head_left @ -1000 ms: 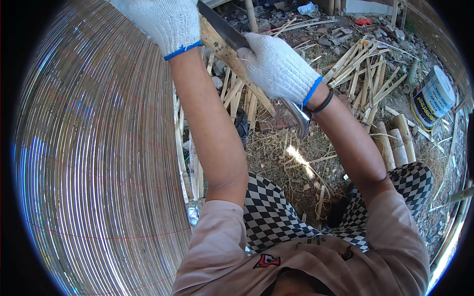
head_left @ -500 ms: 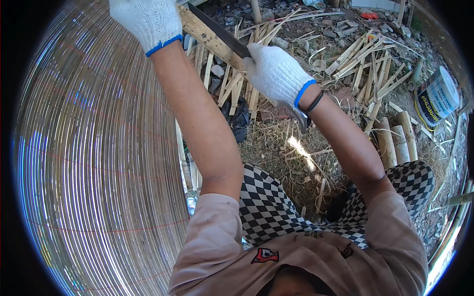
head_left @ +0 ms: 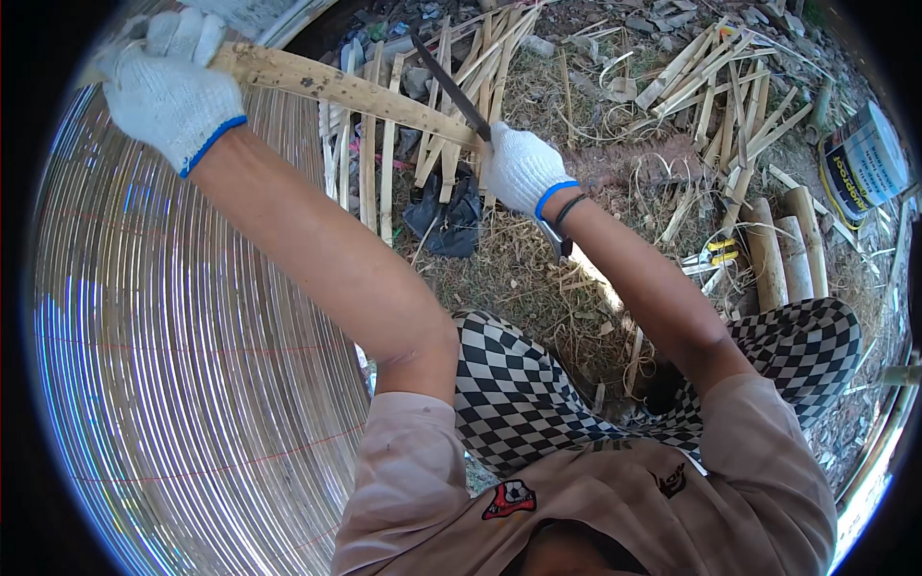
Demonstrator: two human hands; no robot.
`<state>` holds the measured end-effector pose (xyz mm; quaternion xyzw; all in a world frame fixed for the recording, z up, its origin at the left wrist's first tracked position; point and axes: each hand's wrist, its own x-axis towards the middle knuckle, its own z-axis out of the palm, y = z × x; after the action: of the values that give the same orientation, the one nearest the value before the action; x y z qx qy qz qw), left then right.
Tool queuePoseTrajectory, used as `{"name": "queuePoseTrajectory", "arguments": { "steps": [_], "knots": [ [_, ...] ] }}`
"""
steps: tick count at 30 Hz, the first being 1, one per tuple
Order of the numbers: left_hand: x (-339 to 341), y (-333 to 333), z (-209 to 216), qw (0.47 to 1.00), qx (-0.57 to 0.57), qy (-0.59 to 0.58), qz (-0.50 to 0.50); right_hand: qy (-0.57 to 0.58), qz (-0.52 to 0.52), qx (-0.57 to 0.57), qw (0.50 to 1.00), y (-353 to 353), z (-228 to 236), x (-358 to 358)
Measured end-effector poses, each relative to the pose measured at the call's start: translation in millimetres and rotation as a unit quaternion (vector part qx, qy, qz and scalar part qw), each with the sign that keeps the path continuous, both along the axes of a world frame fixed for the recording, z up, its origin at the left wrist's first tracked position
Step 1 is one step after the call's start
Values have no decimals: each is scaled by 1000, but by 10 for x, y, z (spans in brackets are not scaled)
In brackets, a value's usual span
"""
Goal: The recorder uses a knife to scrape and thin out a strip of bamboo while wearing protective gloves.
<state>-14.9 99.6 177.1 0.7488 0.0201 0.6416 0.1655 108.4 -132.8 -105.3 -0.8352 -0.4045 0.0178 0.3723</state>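
A wide slatted screen (head_left: 211, 326) fills our left side. A long, spotted bamboo strip (head_left: 336, 88) slants across the top, our gloved left hand (head_left: 173, 101) wrapped around it; our gloved right hand (head_left: 525, 173) clasps a dark-bladed knife (head_left: 448, 83) near its lower end.

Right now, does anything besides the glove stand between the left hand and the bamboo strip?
Nothing visible does: the left hand is closed around the bamboo strip. The knife is in the right hand, by the strip's other end, away from that grip.
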Motion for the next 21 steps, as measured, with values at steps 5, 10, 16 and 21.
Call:
{"name": "queuePoseTrajectory", "arguments": {
  "steps": [5, 10, 16, 21],
  "knots": [
    [-450, -216, 17, 913, -175, -92, -358, -29, 14, 38, 999, 10, -62, -431],
    [-630, 54, -91, 942, -212, -170, -197, 9, -35, 23, 999, 195, -627, -121],
    [-401, -496, -277, 927, -266, -257, -58, 56, -37, -41, 997, 107, -1055, -38],
    [-784, -107, -152, 935, -242, -177, -189, 55, -26, -50, 997, 184, -1060, -134]
  ]
}}
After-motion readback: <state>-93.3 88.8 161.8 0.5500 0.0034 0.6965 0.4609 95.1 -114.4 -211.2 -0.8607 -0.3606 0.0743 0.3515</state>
